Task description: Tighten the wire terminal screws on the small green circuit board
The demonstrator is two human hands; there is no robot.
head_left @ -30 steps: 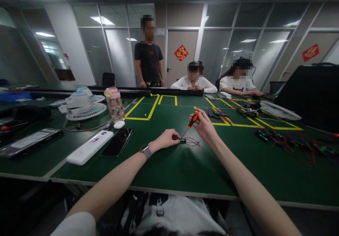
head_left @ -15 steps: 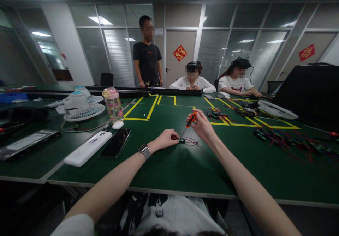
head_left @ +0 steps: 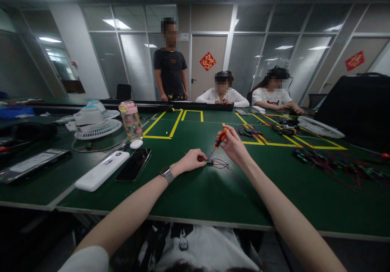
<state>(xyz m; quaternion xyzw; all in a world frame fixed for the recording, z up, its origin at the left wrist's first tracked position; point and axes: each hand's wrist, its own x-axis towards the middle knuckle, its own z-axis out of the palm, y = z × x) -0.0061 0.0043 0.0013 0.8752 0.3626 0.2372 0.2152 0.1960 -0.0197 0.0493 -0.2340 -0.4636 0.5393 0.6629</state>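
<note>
Surface [head_left: 243, 199] is green, marked out with yellow tape and bearing a pink-lidded bottle [head_left: 131, 121], phone [head_left: 133, 165], white fans [head_left: 97, 128] and wire bundles [head_left: 338, 164]. The room shows glass partitions [head_left: 138, 64], a door [head_left: 199, 44], one standing person [head_left: 170, 72] and two seated. Against the earlier frame, the view has shifted slightly; hands and screwdriver sit essentially as before. The screwdriver [head_left: 221, 138] is tilted, its shaft pointing down and leftward to the small circuit board [head_left: 210, 162], its handle raised to the right. The board lies on the surface, wires trailing right; its long axis cannot be determined. Left hand [head_left: 192, 160]: fingertips drawn together on the board's left end. Right hand [head_left: 234, 142]: fingers closed round the screwdriver handle.
</note>
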